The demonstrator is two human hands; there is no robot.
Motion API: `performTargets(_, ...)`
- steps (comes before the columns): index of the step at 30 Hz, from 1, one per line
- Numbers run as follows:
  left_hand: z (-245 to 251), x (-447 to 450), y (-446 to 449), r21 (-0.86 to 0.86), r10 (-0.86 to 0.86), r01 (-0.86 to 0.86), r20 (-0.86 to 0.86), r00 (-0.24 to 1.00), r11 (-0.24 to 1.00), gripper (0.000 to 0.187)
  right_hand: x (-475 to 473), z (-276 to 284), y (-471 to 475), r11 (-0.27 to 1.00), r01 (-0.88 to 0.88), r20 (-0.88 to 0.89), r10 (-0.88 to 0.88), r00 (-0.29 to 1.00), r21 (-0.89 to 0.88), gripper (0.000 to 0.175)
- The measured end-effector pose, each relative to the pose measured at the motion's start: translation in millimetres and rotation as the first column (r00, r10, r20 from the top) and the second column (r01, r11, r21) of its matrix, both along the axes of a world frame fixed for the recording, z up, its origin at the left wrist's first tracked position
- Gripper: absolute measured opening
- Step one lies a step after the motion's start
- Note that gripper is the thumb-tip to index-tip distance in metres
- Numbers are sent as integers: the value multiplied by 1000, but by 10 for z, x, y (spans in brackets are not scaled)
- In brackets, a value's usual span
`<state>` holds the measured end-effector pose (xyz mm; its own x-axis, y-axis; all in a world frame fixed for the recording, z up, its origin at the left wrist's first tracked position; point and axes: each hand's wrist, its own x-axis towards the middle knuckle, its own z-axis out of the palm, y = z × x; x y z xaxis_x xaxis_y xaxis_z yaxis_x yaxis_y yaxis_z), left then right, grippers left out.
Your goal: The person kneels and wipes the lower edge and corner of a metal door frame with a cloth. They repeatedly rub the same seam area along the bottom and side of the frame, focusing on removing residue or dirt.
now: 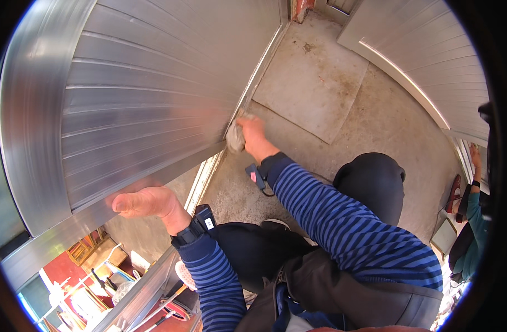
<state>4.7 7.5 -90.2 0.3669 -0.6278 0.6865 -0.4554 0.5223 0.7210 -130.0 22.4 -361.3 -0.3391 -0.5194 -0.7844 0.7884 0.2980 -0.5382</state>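
My right hand (253,130) is closed around a greyish cloth (235,135), which it holds against the bottom edge of a ribbed metal door panel (154,91). With its palm resting along the near edge of that panel, my left hand (147,203) holds nothing that I can see; its thumb stands apart, and some fingers are hidden. A small dark device (254,176) with a cable hangs by my right wrist. Another dark device (204,218) is strapped at my left wrist.
A flat sheet (315,79) lies on the concrete floor beyond my right hand. Another metal door (423,54) stands at the upper right. A person in a green sleeve (475,220) is at the far right. Rackets (176,309) and assorted items are at the lower left.
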Motion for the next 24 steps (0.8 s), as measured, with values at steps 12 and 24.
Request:
performTargets(12,25,-48,-47,-42,-11,11,1,1000,999,94,-230,-21,-122,978,-202,-306,206,929,44,68)
performTargets(24,18,-14,-28,-18,-65,65,6,998,998,95,-312,178,-185,951,245,305,-182,935,-186,57)
